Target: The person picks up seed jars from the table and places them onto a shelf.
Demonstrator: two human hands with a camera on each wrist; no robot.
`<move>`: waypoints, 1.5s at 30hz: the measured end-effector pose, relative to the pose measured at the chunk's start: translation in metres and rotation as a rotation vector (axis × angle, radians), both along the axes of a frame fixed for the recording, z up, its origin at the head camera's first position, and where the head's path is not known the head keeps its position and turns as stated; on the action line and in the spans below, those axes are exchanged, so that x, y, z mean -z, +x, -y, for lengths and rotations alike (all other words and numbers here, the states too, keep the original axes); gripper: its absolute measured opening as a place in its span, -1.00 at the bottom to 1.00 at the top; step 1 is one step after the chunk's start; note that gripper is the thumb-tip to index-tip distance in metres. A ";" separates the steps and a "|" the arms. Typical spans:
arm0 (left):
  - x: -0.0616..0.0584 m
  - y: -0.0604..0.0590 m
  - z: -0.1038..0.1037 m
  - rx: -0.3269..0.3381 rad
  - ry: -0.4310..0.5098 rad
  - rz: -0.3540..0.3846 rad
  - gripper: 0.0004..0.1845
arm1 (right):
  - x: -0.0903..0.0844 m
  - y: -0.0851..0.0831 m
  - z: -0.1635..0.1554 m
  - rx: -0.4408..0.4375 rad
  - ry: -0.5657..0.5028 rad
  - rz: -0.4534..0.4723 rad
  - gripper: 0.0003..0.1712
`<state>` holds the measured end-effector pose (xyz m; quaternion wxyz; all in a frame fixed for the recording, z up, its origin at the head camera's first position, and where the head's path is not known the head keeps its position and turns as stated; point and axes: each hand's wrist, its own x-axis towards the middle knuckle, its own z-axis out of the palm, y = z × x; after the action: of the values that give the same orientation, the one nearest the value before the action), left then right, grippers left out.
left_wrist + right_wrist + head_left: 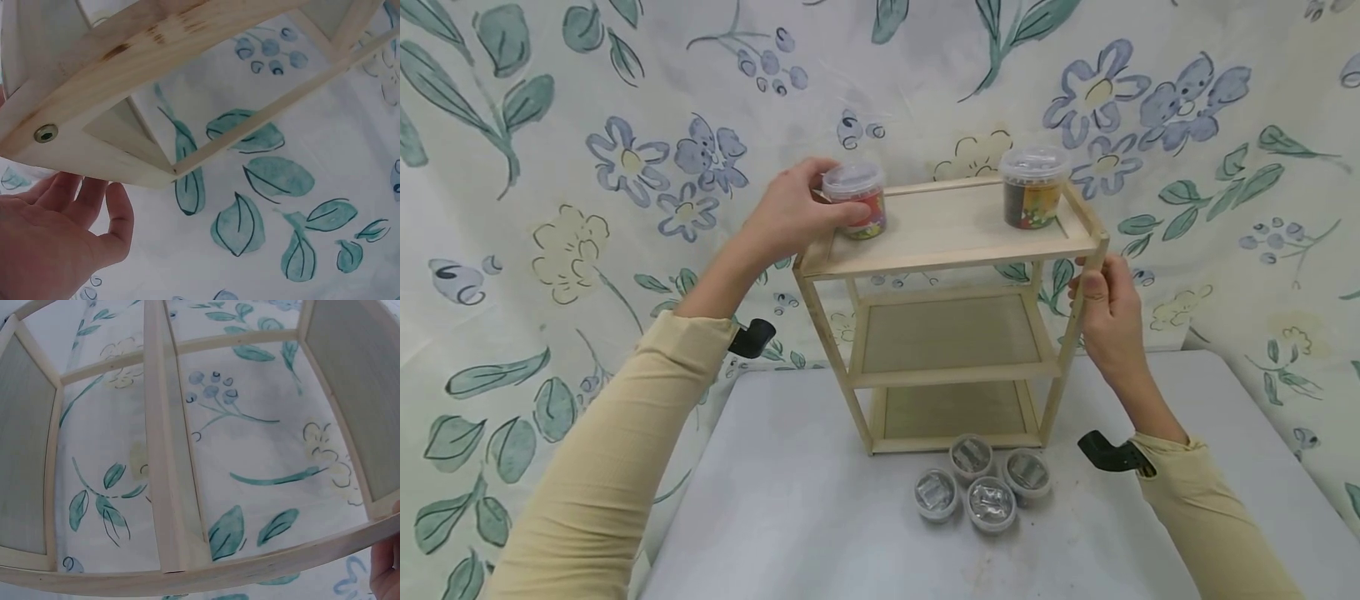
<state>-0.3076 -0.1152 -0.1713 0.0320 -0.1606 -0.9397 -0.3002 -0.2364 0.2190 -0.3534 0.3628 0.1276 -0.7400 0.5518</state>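
Note:
A pale wooden three-tier shelf (955, 250) stands on a grey table (805, 517). On the left end of its top tier my left hand (820, 204) grips a small clear-lidded jar (859, 200) of colourful bits. A second such jar (1033, 187) stands alone at the right end of that tier. My right hand (1093, 285) holds the shelf's front right post just under the top tier. The left wrist view shows my palm (56, 237) below a shelf corner (125, 81); the jar is hidden there. The right wrist view shows the shelf frame (169, 487) and one fingertip (384, 569).
Several small lidded jars (981, 487) sit in a cluster on the table just in front of the shelf's foot. A floral cloth (625, 150) hangs close behind and beside the table. The two lower tiers (947, 333) hold nothing.

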 end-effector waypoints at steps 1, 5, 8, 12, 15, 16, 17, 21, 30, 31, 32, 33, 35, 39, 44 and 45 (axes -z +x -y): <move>0.000 0.000 0.000 -0.003 0.001 0.001 -0.15 | 0.000 0.000 0.000 0.001 0.000 -0.001 -0.53; 0.002 0.000 -0.001 -0.009 0.012 -0.003 -0.14 | -0.001 0.000 -0.001 0.005 0.004 0.013 -0.52; 0.002 0.001 -0.001 -0.020 0.018 -0.004 -0.14 | -0.001 0.001 -0.001 0.007 0.004 0.028 -0.52; 0.003 0.002 0.000 -0.031 0.015 -0.005 -0.13 | 0.000 0.000 -0.001 0.007 0.001 0.031 -0.51; 0.003 0.003 0.001 -0.029 0.012 -0.004 -0.11 | 0.000 0.000 -0.001 0.006 0.000 0.023 -0.49; 0.003 0.003 0.001 -0.029 0.010 -0.003 -0.11 | 0.000 0.000 -0.001 0.005 -0.001 0.020 -0.49; 0.003 0.003 0.001 -0.029 0.009 -0.002 -0.11 | 0.000 0.000 -0.001 0.005 0.001 0.017 -0.48; 0.003 0.004 0.003 -0.027 0.013 0.001 -0.12 | 0.000 -0.001 -0.001 0.008 0.005 0.003 -0.48; 0.004 0.005 0.006 -0.008 0.028 0.013 -0.15 | 0.001 0.000 -0.001 0.007 0.007 -0.007 -0.51; 0.004 0.005 0.006 -0.006 0.032 0.018 -0.14 | 0.001 0.000 -0.001 0.008 0.007 -0.007 -0.51; 0.004 0.006 0.006 -0.006 0.035 0.023 -0.13 | 0.001 0.000 -0.001 0.010 0.008 -0.005 -0.51; 0.004 0.006 0.006 -0.004 0.038 0.027 -0.12 | 0.001 0.000 -0.001 0.012 0.007 -0.003 -0.51; 0.005 0.006 0.006 0.001 0.040 0.028 -0.10 | 0.001 0.000 0.000 0.017 0.007 -0.002 -0.51; 0.006 0.008 0.008 0.006 0.029 0.026 -0.02 | 0.000 0.000 0.000 0.016 0.009 0.013 -0.53; 0.005 0.011 0.009 -0.004 0.042 0.013 0.03 | 0.000 0.000 0.000 0.016 0.012 0.025 -0.54; 0.004 0.012 0.010 -0.006 0.054 0.004 0.02 | -0.001 0.000 0.000 0.015 0.011 0.025 -0.54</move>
<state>-0.2958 -0.1248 -0.1756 0.0353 -0.1564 -0.9317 -0.3258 -0.2361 0.2187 -0.3529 0.3570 0.1171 -0.7486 0.5463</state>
